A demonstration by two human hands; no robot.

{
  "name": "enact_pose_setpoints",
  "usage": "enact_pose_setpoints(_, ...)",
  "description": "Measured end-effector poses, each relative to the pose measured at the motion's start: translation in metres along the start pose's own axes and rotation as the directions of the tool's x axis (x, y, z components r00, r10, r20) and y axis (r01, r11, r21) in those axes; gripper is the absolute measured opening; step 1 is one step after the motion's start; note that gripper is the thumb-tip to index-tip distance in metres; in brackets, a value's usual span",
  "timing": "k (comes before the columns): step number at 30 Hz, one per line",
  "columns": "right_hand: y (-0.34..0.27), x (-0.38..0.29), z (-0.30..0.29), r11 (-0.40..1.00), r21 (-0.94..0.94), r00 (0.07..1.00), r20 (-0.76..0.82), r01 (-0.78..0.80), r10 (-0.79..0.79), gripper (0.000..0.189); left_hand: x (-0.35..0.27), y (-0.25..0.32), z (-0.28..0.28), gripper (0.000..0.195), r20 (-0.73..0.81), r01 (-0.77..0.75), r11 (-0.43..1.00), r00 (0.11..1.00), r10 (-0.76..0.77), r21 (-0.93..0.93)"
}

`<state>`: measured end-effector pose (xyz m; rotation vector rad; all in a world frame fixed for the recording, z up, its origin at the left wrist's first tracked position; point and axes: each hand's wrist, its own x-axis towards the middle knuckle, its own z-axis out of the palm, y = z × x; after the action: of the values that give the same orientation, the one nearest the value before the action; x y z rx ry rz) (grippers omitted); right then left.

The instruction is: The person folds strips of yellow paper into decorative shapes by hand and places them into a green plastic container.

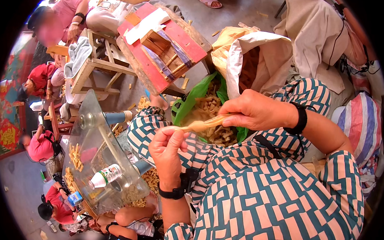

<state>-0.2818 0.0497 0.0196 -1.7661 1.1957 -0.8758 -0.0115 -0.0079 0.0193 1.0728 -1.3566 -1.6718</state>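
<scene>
Stretched between my two hands is a pale yellow, pliant strip (198,125) with a knot-like bulge near its middle. My left hand (167,146) pinches its left end between thumb and fingers. On the other side, my right hand (258,109) grips the folded right part, thumb below and fingers above. Under the strip, between my knees, a green plastic bag (194,94) lines a container that holds many short yellowish pieces (225,134). What the strip is made of, I cannot tell for certain.
Ahead is a wooden stool with a red top (162,83) bearing a small wooden frame. A white woven sack (259,41) stands open beside it. To the left, a glass table (130,182) holds a white bottle (105,176) and yellow pieces. Several people sit around; a striped sack (358,123) lies right.
</scene>
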Motion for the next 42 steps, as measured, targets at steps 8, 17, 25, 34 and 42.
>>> enact_pose_setpoints(8, 0.001, 0.001, -0.001, 0.890, -0.416, 0.981, 0.023, 0.186, -0.194, 0.007, 0.017, 0.027, 0.005, 0.042, 0.362, -0.533, 0.439, 0.834, 0.416, 0.723)
enact_pose_setpoints(17, -0.001, -0.004, -0.011, 0.909, -0.349, 0.968, 0.184, 0.228, -0.172, 0.008, 0.018, 0.018, 0.023, 0.017, 0.694, -0.738, 0.180, 0.674, 0.252, 0.651)
enact_pose_setpoints(25, 0.044, 0.091, -0.053, 0.809, -0.555, 0.917, -0.189, 0.194, -0.350, 0.002, 0.117, 0.034, 0.006, 0.008, 0.289, -0.428, 0.579, 0.902, 0.320, 0.694)
enact_pose_setpoints(34, 0.071, 0.149, -0.057, 0.769, -0.639, 0.955, -0.227, 0.002, -0.191, 0.010, 0.186, 0.023, -0.009, 0.015, 0.057, -0.224, 0.819, 0.972, 0.230, 0.528)
enact_pose_setpoints(42, 0.074, 0.085, -0.056, 0.890, -0.451, 0.918, -0.319, 0.072, -0.236, 0.006, 0.116, 0.033, -0.016, 0.018, 0.313, -0.387, 0.657, 0.921, 0.233, 0.648)
